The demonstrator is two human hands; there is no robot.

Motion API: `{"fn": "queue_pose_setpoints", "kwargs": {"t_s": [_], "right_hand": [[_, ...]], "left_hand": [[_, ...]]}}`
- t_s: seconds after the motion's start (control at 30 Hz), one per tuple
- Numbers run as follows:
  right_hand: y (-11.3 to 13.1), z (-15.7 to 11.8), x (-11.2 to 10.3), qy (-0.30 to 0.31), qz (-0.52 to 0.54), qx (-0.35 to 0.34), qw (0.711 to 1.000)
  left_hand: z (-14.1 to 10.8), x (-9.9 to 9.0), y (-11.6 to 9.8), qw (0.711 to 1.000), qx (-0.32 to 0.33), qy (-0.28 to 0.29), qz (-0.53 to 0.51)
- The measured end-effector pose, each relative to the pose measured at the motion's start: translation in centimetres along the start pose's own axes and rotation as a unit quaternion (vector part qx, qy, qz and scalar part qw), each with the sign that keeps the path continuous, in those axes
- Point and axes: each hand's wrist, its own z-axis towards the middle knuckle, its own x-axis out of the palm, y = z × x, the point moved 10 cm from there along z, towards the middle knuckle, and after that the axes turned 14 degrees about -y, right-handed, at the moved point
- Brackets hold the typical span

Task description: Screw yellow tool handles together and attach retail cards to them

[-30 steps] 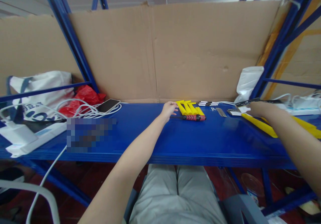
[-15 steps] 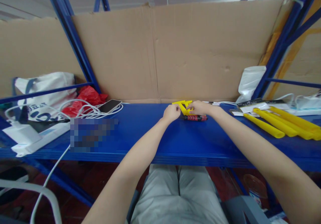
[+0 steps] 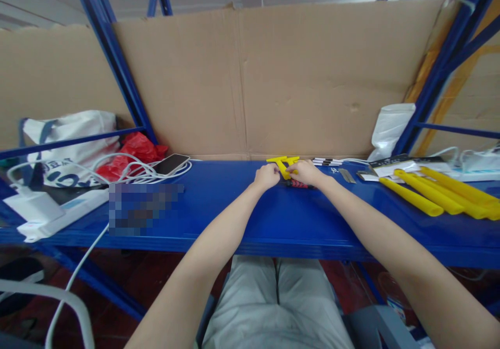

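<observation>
Near the back middle of the blue table, yellow plastic parts (image 3: 284,165) lie between my two hands. My left hand (image 3: 267,176) is closed at their left side, its fingertips pressed on a yellow piece. My right hand (image 3: 303,173) pinches the yellow part from the right. Beneath and beside my right hand a red and black screwdriver handle (image 3: 300,184) shows in part. Small metal bits (image 3: 335,170) and a flat grey metal piece (image 3: 347,176) lie to the right, near striped black and white sticks (image 3: 326,162).
Several yellow tubes (image 3: 433,195) lie at the right. A phone (image 3: 172,164), white cables, a red bag (image 3: 140,151) and a power strip (image 3: 70,216) are at the left. Cardboard (image 3: 312,78) stands behind the blue table (image 3: 219,203).
My right hand has moved a little left and down onto the yellow part, covering more of the screwdriver. The small bits and grey metal piece now show.
</observation>
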Motion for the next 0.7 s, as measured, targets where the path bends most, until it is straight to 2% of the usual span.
{"fn": "queue_pose_setpoints", "kwargs": {"t_s": [0.1,0.23,0.33,0.53,0.7], "right_hand": [[-0.4,-0.1,0.5,0.004,0.034,0.034,0.999],[0.0,-0.5,1.0,0.014,0.071,0.036,0.997],[0.2,-0.7,1.1,0.017,0.109,0.041,0.993],[0.3,-0.3,0.8,-0.010,0.254,0.055,0.966],[-0.4,0.2,1.6,-0.033,0.352,0.086,0.931]], "left_hand": [[-0.3,1.1,0.5,0.999,-0.022,0.035,-0.017],[-0.6,2.4,0.1,0.994,-0.026,0.086,-0.057],[-0.6,2.6,0.2,0.992,-0.049,0.096,-0.065],[0.1,0.8,0.8,0.997,-0.055,0.028,-0.035],[0.9,-0.1,1.1,0.997,-0.044,-0.023,-0.051]]}}
